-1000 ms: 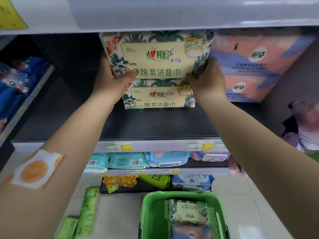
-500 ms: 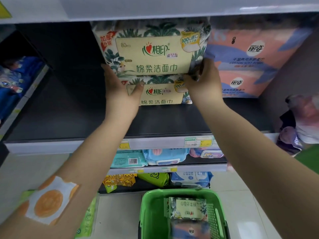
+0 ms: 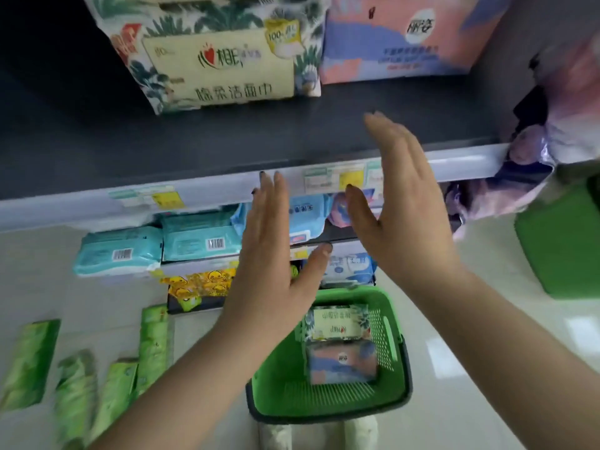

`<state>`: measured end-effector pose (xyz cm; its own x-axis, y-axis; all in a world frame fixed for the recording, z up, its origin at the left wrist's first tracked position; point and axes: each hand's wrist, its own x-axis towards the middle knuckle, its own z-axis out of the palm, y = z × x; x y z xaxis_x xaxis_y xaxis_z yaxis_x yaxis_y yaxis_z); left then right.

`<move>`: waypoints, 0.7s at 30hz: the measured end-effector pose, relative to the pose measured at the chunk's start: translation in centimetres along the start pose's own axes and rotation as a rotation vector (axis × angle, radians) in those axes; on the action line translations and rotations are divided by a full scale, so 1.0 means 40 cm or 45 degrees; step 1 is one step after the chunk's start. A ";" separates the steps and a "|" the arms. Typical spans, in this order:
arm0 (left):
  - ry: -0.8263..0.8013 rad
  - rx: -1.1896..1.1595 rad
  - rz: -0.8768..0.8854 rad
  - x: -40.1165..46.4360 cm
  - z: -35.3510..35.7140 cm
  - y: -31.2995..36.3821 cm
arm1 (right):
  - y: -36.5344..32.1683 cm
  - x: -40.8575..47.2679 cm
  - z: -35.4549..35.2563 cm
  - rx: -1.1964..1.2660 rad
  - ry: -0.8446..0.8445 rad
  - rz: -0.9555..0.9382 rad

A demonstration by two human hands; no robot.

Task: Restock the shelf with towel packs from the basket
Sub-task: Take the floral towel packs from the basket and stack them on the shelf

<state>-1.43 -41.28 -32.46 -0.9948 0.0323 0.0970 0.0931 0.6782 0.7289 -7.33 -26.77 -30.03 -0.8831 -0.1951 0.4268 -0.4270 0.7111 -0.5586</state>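
Note:
A leaf-print towel pack sits on the dark shelf at the top, beside a pink and blue pack. The green basket stands on the floor below and holds a leaf-print pack and a pink and blue pack. My left hand and my right hand hang in mid-air between the shelf and the basket, palms facing each other, fingers straight, holding nothing.
Lower shelves carry teal wipe packs, blue packs and yellow duck-print packs. Several green packs lie on the floor at the left. A second green basket sits at the right edge.
Both hands have let go of the leaf-print pack on the shelf and dropped back toward the basket. The view has tilted downward.

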 end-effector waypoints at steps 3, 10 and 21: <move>-0.089 -0.038 -0.105 -0.062 0.027 -0.053 | 0.065 -0.122 -0.022 -0.044 -0.043 0.052; -0.410 0.039 -0.449 -0.191 0.186 -0.218 | 0.250 -0.430 0.058 -0.100 -0.317 0.448; -0.742 -0.025 -0.986 -0.336 0.538 -0.416 | 0.427 -0.709 0.275 -0.183 -0.891 0.955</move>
<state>9.50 -37.18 -60.49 -0.6449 -0.0556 -0.7622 -0.6013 0.6526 0.4611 8.28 -16.52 -59.49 -0.8479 0.0150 -0.5300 0.2658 0.8769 -0.4004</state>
